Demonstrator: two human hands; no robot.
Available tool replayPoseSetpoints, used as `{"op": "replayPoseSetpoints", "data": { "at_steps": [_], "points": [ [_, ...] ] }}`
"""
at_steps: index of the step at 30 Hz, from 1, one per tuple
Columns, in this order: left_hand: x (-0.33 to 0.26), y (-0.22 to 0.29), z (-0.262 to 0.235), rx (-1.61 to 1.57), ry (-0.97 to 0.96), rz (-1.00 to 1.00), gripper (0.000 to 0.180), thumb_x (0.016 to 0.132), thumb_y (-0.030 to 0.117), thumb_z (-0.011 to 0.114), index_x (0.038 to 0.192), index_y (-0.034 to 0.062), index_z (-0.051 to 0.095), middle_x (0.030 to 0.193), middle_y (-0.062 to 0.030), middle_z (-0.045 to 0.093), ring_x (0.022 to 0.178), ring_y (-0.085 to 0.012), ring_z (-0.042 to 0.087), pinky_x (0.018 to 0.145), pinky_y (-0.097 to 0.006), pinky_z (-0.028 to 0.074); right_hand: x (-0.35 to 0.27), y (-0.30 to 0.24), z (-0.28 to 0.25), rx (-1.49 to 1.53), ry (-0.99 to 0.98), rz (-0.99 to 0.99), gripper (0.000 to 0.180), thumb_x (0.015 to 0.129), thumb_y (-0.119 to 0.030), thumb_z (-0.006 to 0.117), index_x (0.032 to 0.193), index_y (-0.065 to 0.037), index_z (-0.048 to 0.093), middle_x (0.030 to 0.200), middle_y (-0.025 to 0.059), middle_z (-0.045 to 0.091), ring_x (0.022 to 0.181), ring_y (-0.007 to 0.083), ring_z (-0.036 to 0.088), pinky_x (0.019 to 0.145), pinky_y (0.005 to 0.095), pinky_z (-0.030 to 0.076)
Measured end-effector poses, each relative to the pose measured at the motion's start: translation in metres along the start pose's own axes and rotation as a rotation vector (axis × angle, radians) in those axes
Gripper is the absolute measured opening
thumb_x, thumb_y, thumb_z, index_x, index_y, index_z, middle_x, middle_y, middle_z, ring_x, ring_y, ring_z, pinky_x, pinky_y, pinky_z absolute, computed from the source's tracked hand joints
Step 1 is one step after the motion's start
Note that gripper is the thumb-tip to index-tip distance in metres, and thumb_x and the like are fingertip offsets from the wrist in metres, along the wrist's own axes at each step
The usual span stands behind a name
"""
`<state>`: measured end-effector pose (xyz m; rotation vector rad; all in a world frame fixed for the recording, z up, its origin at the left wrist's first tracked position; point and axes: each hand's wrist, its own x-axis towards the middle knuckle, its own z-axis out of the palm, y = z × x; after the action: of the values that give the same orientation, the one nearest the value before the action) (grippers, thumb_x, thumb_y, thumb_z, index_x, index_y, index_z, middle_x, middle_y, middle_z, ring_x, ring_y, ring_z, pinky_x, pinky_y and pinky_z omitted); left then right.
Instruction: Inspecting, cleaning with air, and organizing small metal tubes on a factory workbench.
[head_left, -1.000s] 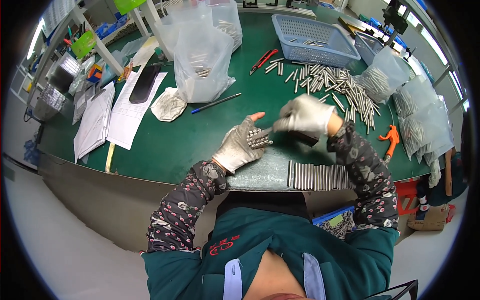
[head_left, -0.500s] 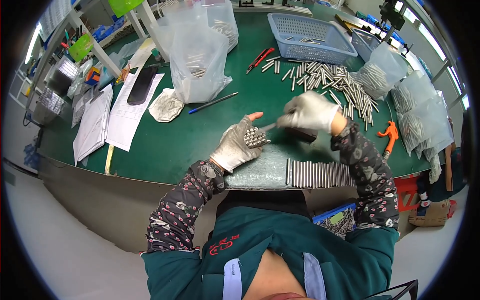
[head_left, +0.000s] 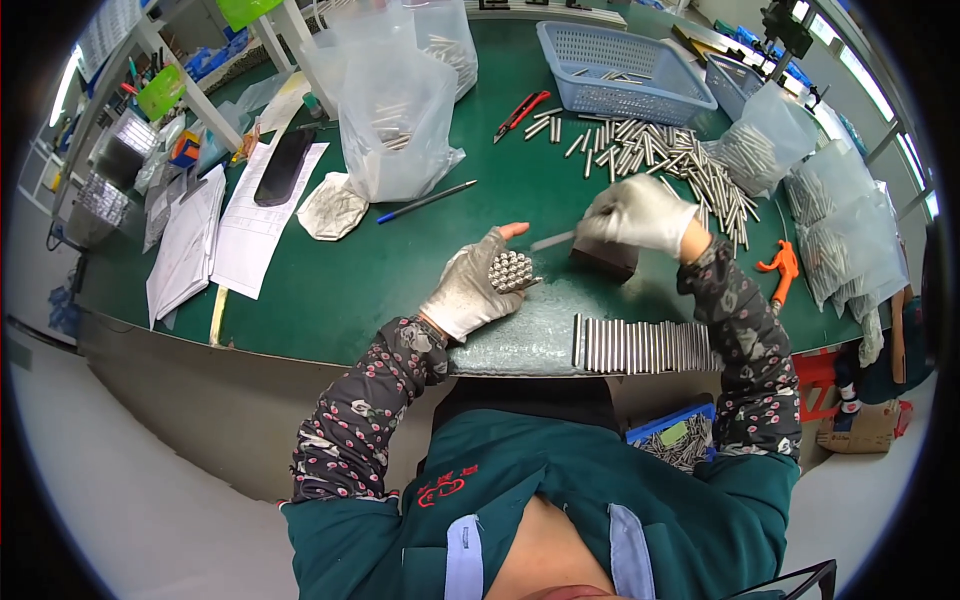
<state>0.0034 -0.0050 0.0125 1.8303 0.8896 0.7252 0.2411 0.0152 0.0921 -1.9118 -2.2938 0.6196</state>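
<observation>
My left hand [head_left: 470, 288], in a whitish work glove with the thumb tip bare, is wrapped round a bundle of metal pins [head_left: 512, 271]. Their round ends face up. To its right, my gloved right hand [head_left: 640, 214] pinches a slim grey rod [head_left: 553, 240], blurred by motion, whose free end points toward the bundle without touching it. Partly under that hand, a dark block [head_left: 605, 258] sits on the green table. A row of metal pins [head_left: 640, 346] lies side by side along the front edge, its right end beside my right sleeve.
Loose pins [head_left: 690, 170] are heaped before a blue basket [head_left: 620, 105]. Bags of pins [head_left: 400, 130] stand far left of centre; more bags [head_left: 835, 230] lie right, near an orange air gun [head_left: 780, 270]. A pen [head_left: 427, 201], red cutter [head_left: 521, 116], phone [head_left: 285, 167] and papers [head_left: 262, 225] lie about.
My right hand has drawn back to the right with the slim rod, away from the bundle, uncovering more of the dark block. My left hand has stayed in place.
</observation>
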Motion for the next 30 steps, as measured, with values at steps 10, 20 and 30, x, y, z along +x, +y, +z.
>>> {"op": "replayPoseSetpoints", "data": {
  "at_steps": [10,20,30],
  "points": [
    [0.0,-0.011,0.001,-0.071,0.035,0.054,0.062,0.062,0.0,0.066,0.12,0.0094,0.047,0.073,-0.001,0.057,0.066,-0.0107,0.055,0.064,-0.025,0.046,-0.007,0.001,0.016,0.119,-0.091,-0.293,0.046,0.07,-0.048,0.068,0.082,-0.004,0.069,0.072,0.0161,0.064,0.068,0.0291,0.063,0.065,0.0339,0.05],
    [-0.003,-0.007,0.001,0.074,0.083,0.074,0.068,0.061,0.001,0.067,0.124,0.0106,0.043,0.076,-0.0026,0.059,0.068,-0.0146,0.058,0.066,-0.028,0.047,-0.003,-0.033,0.017,-0.012,-0.115,-0.249,0.043,0.071,-0.049,0.064,0.081,-0.008,0.069,0.073,0.0145,0.065,0.068,0.0295,0.063,0.067,0.0346,0.05],
    [-0.004,-0.001,-0.001,-0.077,0.001,0.033,0.104,0.062,-0.007,0.066,0.143,0.0091,0.004,0.081,-0.0002,0.051,0.072,-0.0094,0.05,0.071,-0.019,0.042,0.026,-0.022,0.011,0.032,-0.096,-0.234,0.045,0.067,-0.049,0.067,0.078,-0.005,0.069,0.069,0.0154,0.063,0.066,0.0289,0.062,0.064,0.0342,0.049]
  ]
}}
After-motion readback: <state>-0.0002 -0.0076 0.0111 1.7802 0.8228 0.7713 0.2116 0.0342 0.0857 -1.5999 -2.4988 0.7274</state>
